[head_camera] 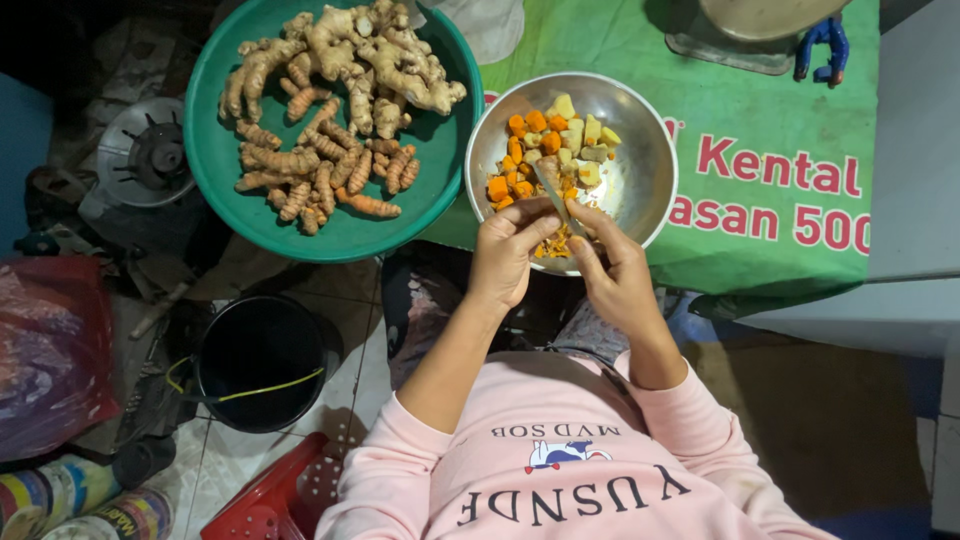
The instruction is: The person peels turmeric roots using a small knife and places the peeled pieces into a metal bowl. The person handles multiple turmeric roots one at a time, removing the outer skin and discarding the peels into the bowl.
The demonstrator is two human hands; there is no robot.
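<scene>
Two hands [560, 255], one knife [552, 192]

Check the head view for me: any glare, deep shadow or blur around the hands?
Head view: glare on the steel bowl's inner wall; the left hand and right hand are evenly lit and fairly sharp, though the knife blade between them looks slightly soft; the floor by the black bucket and the top-left corner sink into deep shadow; the green basin is clear.

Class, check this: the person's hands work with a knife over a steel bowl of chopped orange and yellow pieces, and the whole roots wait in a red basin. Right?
One slip: the head view shows the basin of whole roots is green, not red. The hands, knife and steel bowl are as stated.
</scene>
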